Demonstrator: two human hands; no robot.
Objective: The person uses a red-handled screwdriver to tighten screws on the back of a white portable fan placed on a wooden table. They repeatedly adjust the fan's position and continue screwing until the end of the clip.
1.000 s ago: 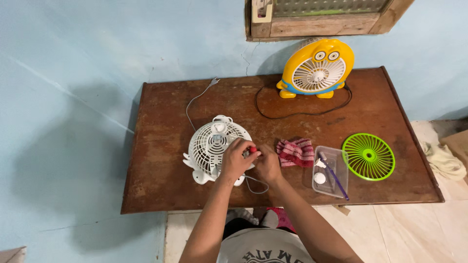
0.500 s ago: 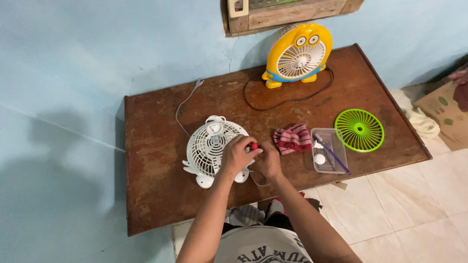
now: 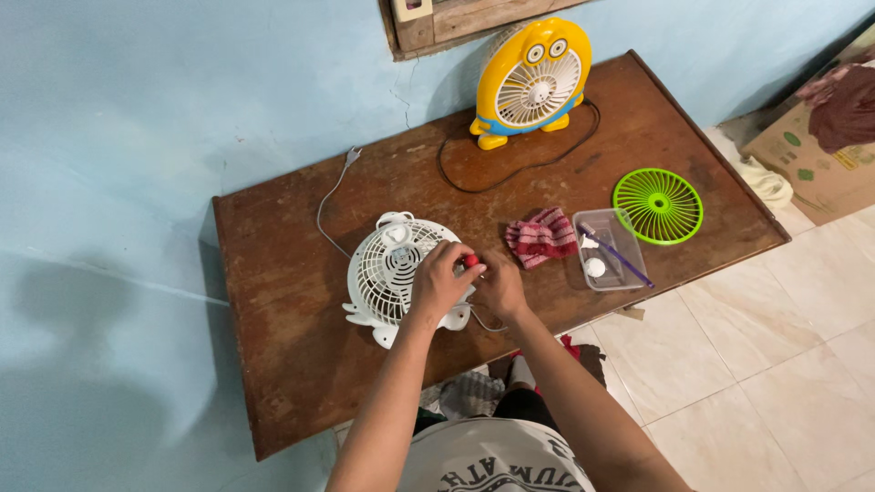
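Surface: brown wooden table set against a pale blue wall
White fan: lies flat, grille up, near the table's front edge; its white cord trails back toward the wall
Your left hand: rests on the fan's right rim, fingers curled and pinched on a small red-tipped tool
Your right hand: just beside the left, fingers drawn together at the same tool; whether it grips it you cannot tell
Red striped cloth: just right of your hands
Clear plastic tray: beside the cloth, holding small parts
Green grille: flat, right of the tray
Yellow fan: upright at the back edge, black cord looped in front
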